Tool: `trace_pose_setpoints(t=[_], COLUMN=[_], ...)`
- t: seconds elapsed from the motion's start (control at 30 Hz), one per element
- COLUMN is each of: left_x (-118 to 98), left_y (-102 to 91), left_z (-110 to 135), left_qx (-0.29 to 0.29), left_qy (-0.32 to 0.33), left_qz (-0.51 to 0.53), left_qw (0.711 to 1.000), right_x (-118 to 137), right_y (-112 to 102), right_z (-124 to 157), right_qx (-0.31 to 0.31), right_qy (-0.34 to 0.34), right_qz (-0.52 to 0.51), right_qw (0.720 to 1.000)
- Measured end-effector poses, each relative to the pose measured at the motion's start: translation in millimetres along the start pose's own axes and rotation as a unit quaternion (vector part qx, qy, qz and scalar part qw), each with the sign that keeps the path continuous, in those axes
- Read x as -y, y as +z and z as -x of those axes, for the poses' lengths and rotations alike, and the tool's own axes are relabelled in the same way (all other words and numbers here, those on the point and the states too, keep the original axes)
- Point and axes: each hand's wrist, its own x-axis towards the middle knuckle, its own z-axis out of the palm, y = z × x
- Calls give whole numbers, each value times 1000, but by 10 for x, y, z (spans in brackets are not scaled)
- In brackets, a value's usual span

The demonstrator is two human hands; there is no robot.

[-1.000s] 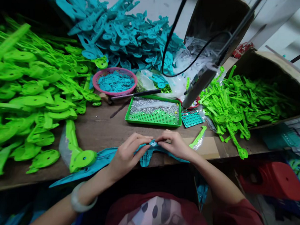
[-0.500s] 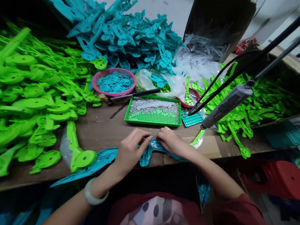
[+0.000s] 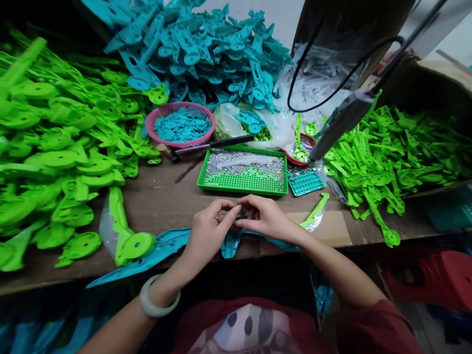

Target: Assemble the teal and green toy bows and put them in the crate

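Note:
My left hand point(image 3: 212, 228) and my right hand point(image 3: 266, 219) meet above the middle of a long blue plastic part point(image 3: 230, 244). Both are closed with fingertips pinched together; anything between them is too small or hidden to make out. The blue part lies along the table's front edge, its left arm reaching out beyond my left hand and its middle mostly covered by my fingers. A lime-green plastic piece point(image 3: 135, 247) with a round end and a clear blade rests over its left arm. Another green piece point(image 3: 316, 209) with a clear blade lies beyond my right hand.
Ahead stands a green tray point(image 3: 243, 184) of small metal bits. A hanging power screwdriver point(image 3: 342, 127) is at its right, above a teal perforated tray point(image 3: 306, 181). Green parts point(image 3: 60, 159) heap up at left, blue parts point(image 3: 194, 50) behind. A pink basket point(image 3: 180, 138) holds small blue pieces.
My right hand has turned and moved left, so its fingertips now meet those of my left hand. The screwdriver has swung up and back, away from the green piece at right.

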Motion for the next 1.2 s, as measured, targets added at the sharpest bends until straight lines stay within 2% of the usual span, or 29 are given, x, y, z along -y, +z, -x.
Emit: trace_pose_setpoints(t=[0.07, 0.13, 0.2, 0.3, 0.43, 0.53, 0.63, 0.73, 0.83, 0.93, 1.07, 1.2], left_x=[1, 17, 50, 106, 132, 135, 158, 175, 155, 123, 113, 119], left_y=[13, 15, 9, 4, -5, -21, -28, -19, 2, 35, 74, 81], left_z=[54, 138, 230, 334, 402, 442, 467, 468, 480, 523, 593, 663], left_qx=[-2, -12, -15, -9, -45, -63, -50, -8, 18, 16, -23, -18], left_qy=[-32, -21, 30, 114, 167, 160, 177, 224, 243, 251, 261, 273], left_qz=[49, 31, -73, -218, -269, -231, -196, -250, -298, -308, -335, -375], left_qw=[998, 999, 997, 969, 947, 958, 963, 942, 923, 917, 905, 886], right_x=[1, -9, -36, -85, -100, -79, -73, -79, -68, -40, 15, 82], right_y=[-20, -54, -102, -186, -283, -309, -286, -243, -212, -188, -150, -153], right_z=[-50, -102, -156, -244, -351, -397, -413, -403, -366, -317, -276, -247], right_qx=[13, 16, 32, 88, 156, 190, 188, 159, 149, 143, 143, 149], right_qy=[-3, -2, 14, 40, 34, 7, -35, -52, -69, -87, -98, -110], right_qz=[8, 13, -15, -90, -107, -61, -15, 39, 97, 146, 203, 297], right_qw=[1000, 1000, 999, 991, 981, 980, 981, 985, 982, 975, 964, 937])
